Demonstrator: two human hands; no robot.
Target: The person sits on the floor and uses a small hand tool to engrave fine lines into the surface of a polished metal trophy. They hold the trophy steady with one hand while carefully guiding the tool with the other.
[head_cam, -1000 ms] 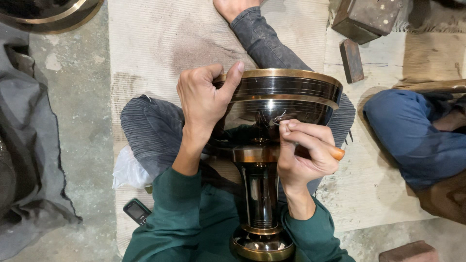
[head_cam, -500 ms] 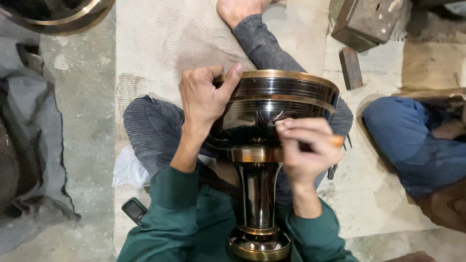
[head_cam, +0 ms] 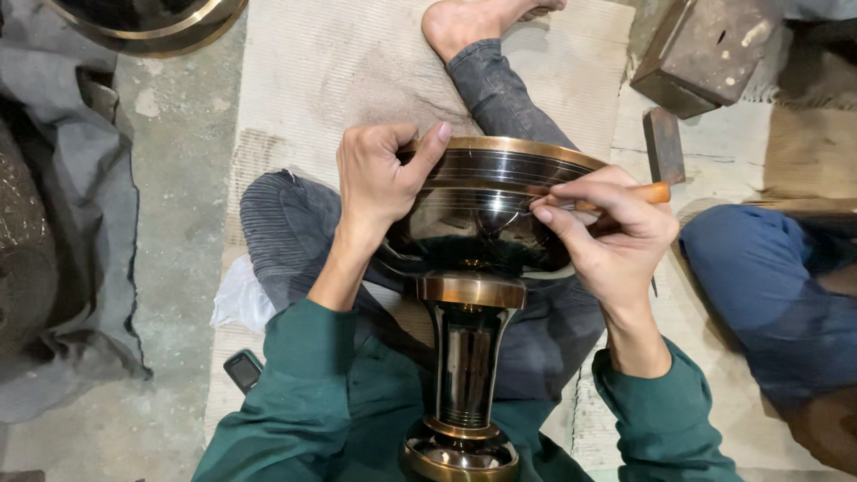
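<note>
A dark, glossy metal goblet-shaped vessel (head_cam: 482, 214) with brass-coloured bands lies on its side across my lap, its foot toward me. My left hand (head_cam: 379, 174) grips the bowl's rim on the left side. My right hand (head_cam: 611, 232) holds a thin engraving tool with an orange wooden handle (head_cam: 656, 192), its tip pressed against the bowl's outer wall near the rim. The vessel's stem (head_cam: 469, 361) and brass base (head_cam: 460, 455) rest between my green sleeves.
I sit cross-legged on a pale woven mat (head_cam: 339, 62). Another person's blue-trousered knee (head_cam: 759, 277) is at the right. A metal block (head_cam: 705, 54) and a small bar (head_cam: 665, 143) lie at the upper right. Grey cloth (head_cam: 62, 223) covers the left. A dark phone (head_cam: 243, 370) lies by my left arm.
My right hand has moved up the bowl toward the rim with the tool. The left hand keeps its grip on the rim.
</note>
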